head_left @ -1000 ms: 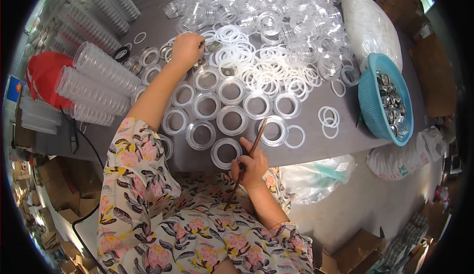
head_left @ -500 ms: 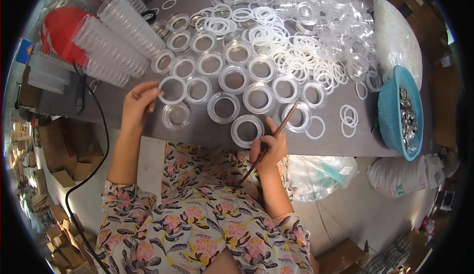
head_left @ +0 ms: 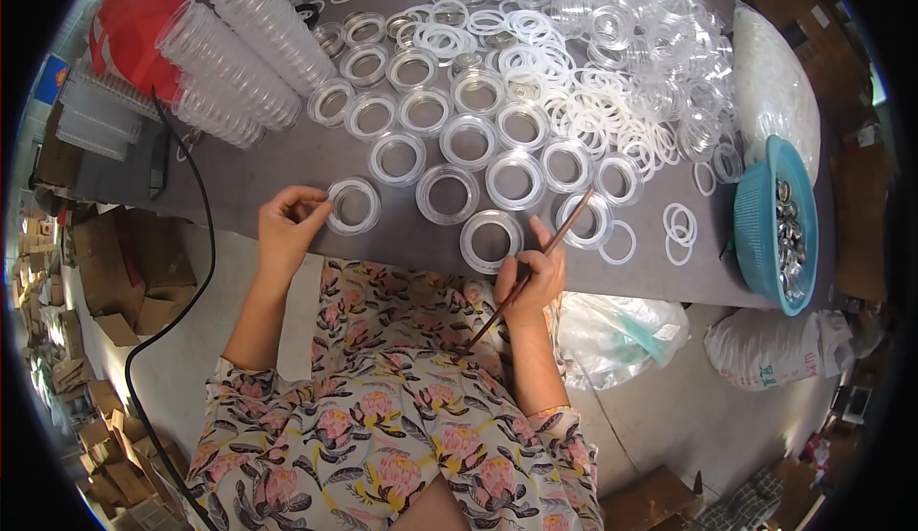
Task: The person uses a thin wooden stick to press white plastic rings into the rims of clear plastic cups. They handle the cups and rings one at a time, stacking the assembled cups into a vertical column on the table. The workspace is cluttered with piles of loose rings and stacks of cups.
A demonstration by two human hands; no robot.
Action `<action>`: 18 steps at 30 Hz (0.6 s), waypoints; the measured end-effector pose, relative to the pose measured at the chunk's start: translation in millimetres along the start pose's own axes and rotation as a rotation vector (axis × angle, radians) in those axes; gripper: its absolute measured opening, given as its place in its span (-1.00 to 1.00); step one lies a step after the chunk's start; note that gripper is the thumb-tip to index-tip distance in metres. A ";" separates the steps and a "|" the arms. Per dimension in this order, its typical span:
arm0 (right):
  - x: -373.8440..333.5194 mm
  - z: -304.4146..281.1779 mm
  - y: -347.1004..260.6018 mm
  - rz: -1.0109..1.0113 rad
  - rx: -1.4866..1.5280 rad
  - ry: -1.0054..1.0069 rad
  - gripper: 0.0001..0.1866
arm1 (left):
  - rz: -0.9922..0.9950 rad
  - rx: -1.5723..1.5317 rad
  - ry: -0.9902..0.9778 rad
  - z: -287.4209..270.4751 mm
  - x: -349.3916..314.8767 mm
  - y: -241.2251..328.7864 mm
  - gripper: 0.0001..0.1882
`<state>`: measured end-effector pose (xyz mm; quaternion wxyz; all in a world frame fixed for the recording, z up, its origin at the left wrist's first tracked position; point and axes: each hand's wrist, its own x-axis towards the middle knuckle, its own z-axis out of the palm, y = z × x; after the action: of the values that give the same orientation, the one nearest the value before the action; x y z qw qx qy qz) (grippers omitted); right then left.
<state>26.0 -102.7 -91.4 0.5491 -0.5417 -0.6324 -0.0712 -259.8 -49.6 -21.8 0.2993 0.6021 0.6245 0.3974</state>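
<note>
At the table's front left, my left hand pinches the edge of a thin white ring, which lies over a clear round plastic piece with an open middle. My right hand is closed around a thin brown stick, slanting from my lap up to the right. Just beyond its fingers sits another clear round piece; the stick's upper end passes over one more. Several similar clear pieces with white rings stand in loose rows farther back.
A pile of loose white rings lies behind the rows, with heaped clear plastic parts beyond. Stacked clear cups and a red object stand at left. A blue basket of metallic parts is at right. A black cable hangs at left.
My left hand has moved nearer and slightly right, bringing the white ring from beside the rows onto the front-left clear piece. My right hand keeps the stick, almost unmoved.
</note>
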 end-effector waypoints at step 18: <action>-0.3 -2.7 -2.2 0.061 0.025 -0.078 -0.81 | 0.695 0.547 0.041 146.2 235.0 49.8 -0.70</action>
<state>26.0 -105.6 -89.5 0.5326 -0.5562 -0.6374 -0.0256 -132.1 200.8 -28.4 -0.0350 0.8254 0.4728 0.3064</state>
